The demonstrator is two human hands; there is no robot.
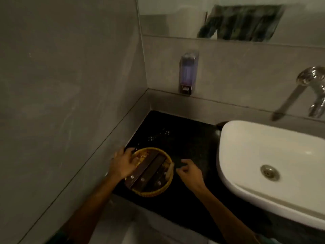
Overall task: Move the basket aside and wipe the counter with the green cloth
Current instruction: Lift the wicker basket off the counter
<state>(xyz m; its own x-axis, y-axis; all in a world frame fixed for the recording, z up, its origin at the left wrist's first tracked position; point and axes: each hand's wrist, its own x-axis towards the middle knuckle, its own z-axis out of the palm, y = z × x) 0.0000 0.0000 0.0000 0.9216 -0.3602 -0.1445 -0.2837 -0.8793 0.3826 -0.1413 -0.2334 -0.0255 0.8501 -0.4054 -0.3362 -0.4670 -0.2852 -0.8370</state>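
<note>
A round yellow woven basket (168,185) stands on the black counter (184,138) near its front left corner. Dark flat boxes and a pale item lie in it. My left hand (123,164) grips the basket's left rim, fingers inside the rim. My right hand (189,173) hovers just right of the basket's right rim with its fingers curled. The dim light hides whether something dark is pinched in them. I cannot make out a green cloth anywhere.
A white basin (255,155) fills the counter's right side, under a chrome tap (313,88). A soap dispenser (188,73) hangs on the back wall below a mirror (175,16). A grey wall (70,85) borders the counter on the left. Water drops (158,135) dot the counter behind the basket.
</note>
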